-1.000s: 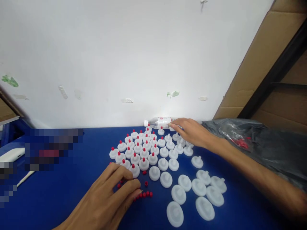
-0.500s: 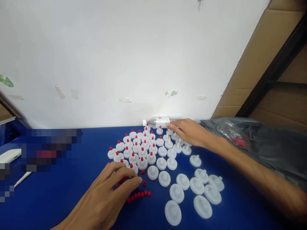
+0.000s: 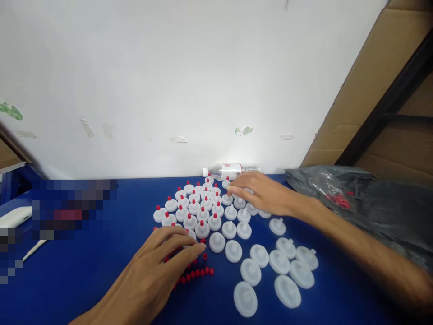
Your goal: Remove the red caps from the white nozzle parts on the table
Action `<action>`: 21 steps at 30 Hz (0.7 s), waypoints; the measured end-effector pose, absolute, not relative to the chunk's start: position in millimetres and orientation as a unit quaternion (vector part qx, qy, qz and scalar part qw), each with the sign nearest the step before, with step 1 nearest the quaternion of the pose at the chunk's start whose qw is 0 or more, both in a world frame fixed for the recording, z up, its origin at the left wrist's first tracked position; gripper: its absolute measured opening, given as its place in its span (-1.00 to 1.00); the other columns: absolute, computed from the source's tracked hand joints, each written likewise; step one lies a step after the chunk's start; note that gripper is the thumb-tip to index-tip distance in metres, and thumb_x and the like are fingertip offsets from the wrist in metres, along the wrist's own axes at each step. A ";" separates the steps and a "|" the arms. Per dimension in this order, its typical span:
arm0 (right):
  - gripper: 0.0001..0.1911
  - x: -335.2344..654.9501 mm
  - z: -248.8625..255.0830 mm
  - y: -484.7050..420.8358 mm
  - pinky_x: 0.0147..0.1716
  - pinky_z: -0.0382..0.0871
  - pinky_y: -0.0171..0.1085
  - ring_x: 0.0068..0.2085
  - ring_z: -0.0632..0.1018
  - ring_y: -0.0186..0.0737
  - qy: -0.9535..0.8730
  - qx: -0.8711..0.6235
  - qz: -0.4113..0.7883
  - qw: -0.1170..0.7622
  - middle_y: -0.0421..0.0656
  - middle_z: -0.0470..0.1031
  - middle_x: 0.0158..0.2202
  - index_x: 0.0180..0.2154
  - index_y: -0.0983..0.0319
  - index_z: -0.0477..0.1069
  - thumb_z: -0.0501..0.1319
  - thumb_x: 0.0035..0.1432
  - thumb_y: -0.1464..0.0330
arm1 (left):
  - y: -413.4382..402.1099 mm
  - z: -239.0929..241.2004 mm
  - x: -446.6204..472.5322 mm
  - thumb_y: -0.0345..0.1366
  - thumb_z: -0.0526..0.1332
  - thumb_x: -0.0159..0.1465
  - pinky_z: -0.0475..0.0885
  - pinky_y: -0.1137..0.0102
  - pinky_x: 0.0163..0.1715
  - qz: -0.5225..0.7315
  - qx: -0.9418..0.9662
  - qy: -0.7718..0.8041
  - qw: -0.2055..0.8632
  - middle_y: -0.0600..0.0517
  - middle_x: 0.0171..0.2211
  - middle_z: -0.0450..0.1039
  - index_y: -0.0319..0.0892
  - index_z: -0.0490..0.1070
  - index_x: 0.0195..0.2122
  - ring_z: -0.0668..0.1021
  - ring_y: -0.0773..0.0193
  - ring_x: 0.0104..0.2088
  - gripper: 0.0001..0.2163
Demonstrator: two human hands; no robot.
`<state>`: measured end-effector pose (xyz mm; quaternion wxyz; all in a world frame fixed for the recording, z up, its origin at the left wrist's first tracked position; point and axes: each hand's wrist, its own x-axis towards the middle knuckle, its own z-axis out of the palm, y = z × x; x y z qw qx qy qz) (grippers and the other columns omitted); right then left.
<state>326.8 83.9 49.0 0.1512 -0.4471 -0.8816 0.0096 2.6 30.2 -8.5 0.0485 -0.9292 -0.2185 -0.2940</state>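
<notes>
My left hand [image 3: 158, 264] reaches palm down over loose red caps [image 3: 192, 274], its fingers loosely bent and apart. One fingertip is at a small red cap [image 3: 203, 241] on the blue table; the underside of the hand is hidden. Farther off, my right hand [image 3: 260, 192] has its thumb and forefinger together at the top of a white disc [image 3: 227, 200] with a nozzle. The fingertips cover the spot where this disc's red cap stood. Left of it stand several white discs with red caps [image 3: 202, 229]. Several uncapped white discs [image 3: 251, 271] lie nearer on the right.
A clear plastic bottle [image 3: 230, 170] lies against the white wall [image 3: 203, 81]. Black plastic sheeting [image 3: 382, 203] with a clear bag of red pieces [image 3: 340, 200] is at the right, before cardboard [image 3: 352, 90]. A white object [image 3: 15, 215] lies far left.
My right hand has moved left and slightly toward me, from beside the bottle to a disc. My left fingertips have moved slightly up to a loose red cap. The view has shifted a little.
</notes>
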 end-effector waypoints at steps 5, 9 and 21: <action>-0.47 317.0 41.8 80.9 0.01 0.42 -0.11 -0.15 0.64 -0.12 -0.902 -0.402 0.031 0.153 -0.10 0.66 -0.23 -0.16 0.22 0.60 -0.05 0.58 0.09 | 30.0 -2.4 1.5 -0.44 0.09 0.52 0.54 0.42 0.01 -0.285 -0.926 -0.243 0.046 0.05 -0.05 0.62 0.02 0.47 0.17 0.59 0.23 0.00 -0.68; -0.63 315.9 46.8 77.2 0.13 0.40 0.00 0.05 0.61 -0.02 -0.889 -0.413 0.016 0.198 -0.04 0.63 0.01 0.03 0.21 0.54 0.11 0.52 0.11 | 27.3 1.3 2.1 -0.37 0.13 0.53 0.56 0.37 -0.04 -0.325 -0.904 -0.275 0.042 0.03 -0.09 0.59 -0.02 0.46 0.13 0.60 0.22 -0.07 -0.77; -0.63 251.2 50.8 13.4 -0.06 0.46 -0.14 -0.11 0.63 -0.13 -0.950 -0.232 -0.006 0.209 -0.12 0.65 -0.09 0.21 0.28 0.24 0.17 0.42 0.49 | 22.9 3.9 5.6 -0.28 0.16 0.51 0.48 0.41 -0.19 -0.363 -0.883 -0.295 0.030 0.08 -0.23 0.47 -0.08 0.37 -0.07 0.52 0.25 -0.21 -0.95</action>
